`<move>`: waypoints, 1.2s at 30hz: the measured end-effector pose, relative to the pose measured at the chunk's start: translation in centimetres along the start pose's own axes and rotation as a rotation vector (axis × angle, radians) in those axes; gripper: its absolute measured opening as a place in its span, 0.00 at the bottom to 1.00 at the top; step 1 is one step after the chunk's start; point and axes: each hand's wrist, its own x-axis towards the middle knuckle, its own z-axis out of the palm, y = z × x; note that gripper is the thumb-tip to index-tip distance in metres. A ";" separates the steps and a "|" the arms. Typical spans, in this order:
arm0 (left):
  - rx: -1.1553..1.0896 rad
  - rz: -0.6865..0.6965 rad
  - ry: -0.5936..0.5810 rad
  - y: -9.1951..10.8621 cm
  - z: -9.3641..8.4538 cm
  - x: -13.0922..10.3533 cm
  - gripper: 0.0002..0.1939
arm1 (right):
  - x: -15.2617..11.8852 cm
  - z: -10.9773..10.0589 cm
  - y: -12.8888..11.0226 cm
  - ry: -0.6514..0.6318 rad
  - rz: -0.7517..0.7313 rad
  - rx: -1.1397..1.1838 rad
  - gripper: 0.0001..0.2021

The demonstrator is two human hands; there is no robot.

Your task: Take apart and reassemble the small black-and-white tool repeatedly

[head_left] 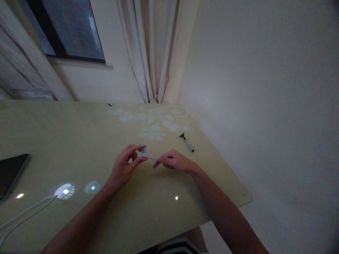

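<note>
My left hand (126, 163) pinches a small green and white piece (143, 150) between thumb and fingers, above the glossy table. From its lower end a thin pale stick or strip (150, 157) runs right to my right hand (172, 160), whose thumb and fingertips are closed on its other end. What exactly the small piece is, I cannot make out. Beyond my right hand, a razor (188, 144) with a black head and a grey handle lies on the table.
The pale green table (79, 134) has a leaf pattern at its far edge. A dark tablet-like device (12, 173) lies at the left, near white cables (29, 211). A tiny dark object (109, 104) sits at the back edge. A wall stands at the right.
</note>
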 end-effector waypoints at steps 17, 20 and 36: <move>0.034 0.022 -0.100 -0.7 -0.7 0.2 0.14 | 0.2 -0.5 0.2 -0.028 0.001 -0.058 0.29; 0.028 0.022 -0.096 -0.9 -0.7 0.2 0.14 | 0.2 -0.6 0.1 0.095 -0.006 -0.073 0.29; 0.068 0.042 -0.053 -2.1 -0.3 0.1 0.15 | 0.9 -0.9 0.7 0.093 0.009 -0.067 0.31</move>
